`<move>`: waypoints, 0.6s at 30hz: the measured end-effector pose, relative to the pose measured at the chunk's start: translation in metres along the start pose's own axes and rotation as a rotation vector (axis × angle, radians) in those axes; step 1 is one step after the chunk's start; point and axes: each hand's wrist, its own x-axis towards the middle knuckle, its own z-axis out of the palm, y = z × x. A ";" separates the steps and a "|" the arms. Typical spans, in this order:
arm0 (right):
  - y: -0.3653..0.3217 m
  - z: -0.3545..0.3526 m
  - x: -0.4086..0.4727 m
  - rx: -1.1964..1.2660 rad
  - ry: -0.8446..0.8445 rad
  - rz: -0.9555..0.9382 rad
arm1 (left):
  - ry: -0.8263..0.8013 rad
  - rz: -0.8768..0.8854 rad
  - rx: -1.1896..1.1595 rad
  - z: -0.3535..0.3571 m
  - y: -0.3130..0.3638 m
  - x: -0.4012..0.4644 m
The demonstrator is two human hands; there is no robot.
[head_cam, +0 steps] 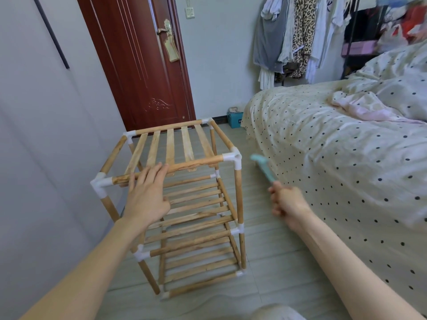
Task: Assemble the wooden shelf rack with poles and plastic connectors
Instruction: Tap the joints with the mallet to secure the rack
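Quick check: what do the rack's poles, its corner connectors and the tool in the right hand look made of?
Poles: bare-looking wood, grain streaks visible. Corner connectors: white, smooth, apparently plastic. Tool in the right hand: teal, likely plastic or rubber; motion blur leaves it open.

The pale teal plastic-handled tool (263, 166) in the right hand (287, 200) is smeared by motion blur, so its head cannot be made out. The left hand (147, 195) covers part of the wooden rack's front top pole (196, 163). A pale rounded shape (277, 312) is cut off by the bottom edge.

Rack (180, 192) left of bed (335, 146)
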 end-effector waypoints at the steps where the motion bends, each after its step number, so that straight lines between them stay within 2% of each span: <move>1: -0.005 -0.002 0.001 0.095 0.143 -0.017 | -0.005 0.000 -0.001 0.000 0.000 0.000; 2: -0.005 -0.003 0.003 0.096 0.244 -0.031 | -0.009 0.000 -0.003 0.000 0.000 0.000; 3: -0.005 -0.001 0.000 0.061 0.248 -0.050 | -0.014 -0.003 -0.003 0.001 0.000 0.000; 6: 0.005 0.002 -0.011 -0.165 -0.131 -0.107 | -0.007 -0.002 0.005 0.001 -0.001 0.001; 7: 0.000 -0.001 -0.008 -0.133 -0.136 -0.122 | -0.007 -0.003 0.004 0.001 -0.002 0.000; 9: -0.013 -0.006 -0.003 0.013 0.128 -0.133 | -0.017 0.002 0.003 0.002 -0.002 0.000; 10: -0.012 -0.006 -0.001 0.009 0.258 -0.142 | -0.018 0.004 0.006 0.002 -0.002 0.001; 11: -0.011 -0.004 -0.004 -0.032 0.276 -0.145 | -0.019 0.003 0.010 0.002 -0.002 0.001; 14: 0.010 -0.001 -0.008 -0.229 -0.111 -0.118 | -0.009 0.000 0.022 0.002 -0.001 0.001; 15: 0.009 -0.002 -0.007 -0.185 -0.135 -0.127 | -0.010 0.000 0.019 0.002 -0.001 0.001; 17: -0.002 -0.005 -0.004 0.026 0.091 -0.135 | -0.026 0.004 0.007 0.001 -0.002 0.000; 18: -0.004 -0.005 -0.004 0.057 0.204 -0.156 | -0.034 0.009 0.002 0.001 -0.003 0.001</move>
